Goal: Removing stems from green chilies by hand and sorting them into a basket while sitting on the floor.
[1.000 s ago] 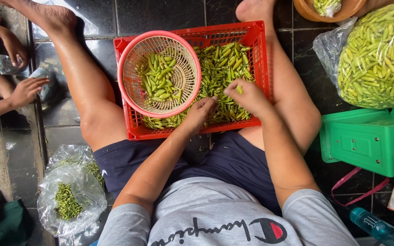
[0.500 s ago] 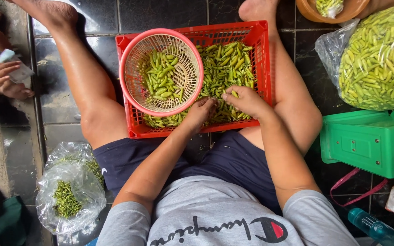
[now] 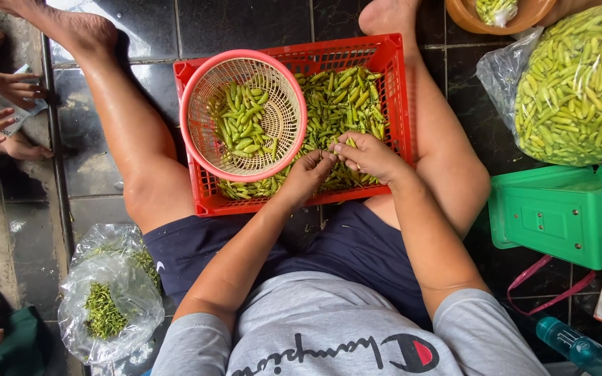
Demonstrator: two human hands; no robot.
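Holding chillies (image 3: 346, 97), two hands (image 3: 339, 163), one crate (image 3: 395, 90)

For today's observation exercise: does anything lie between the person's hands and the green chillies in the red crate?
Nothing visible does. The left hand and right hand already rest on the green chillies in the red crate. The pink basket sits to their left, clear of both hands.

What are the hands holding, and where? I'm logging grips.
Both hands, left hand and right hand, pinch one small green chili pepper at its ends, over the red plastic crate.
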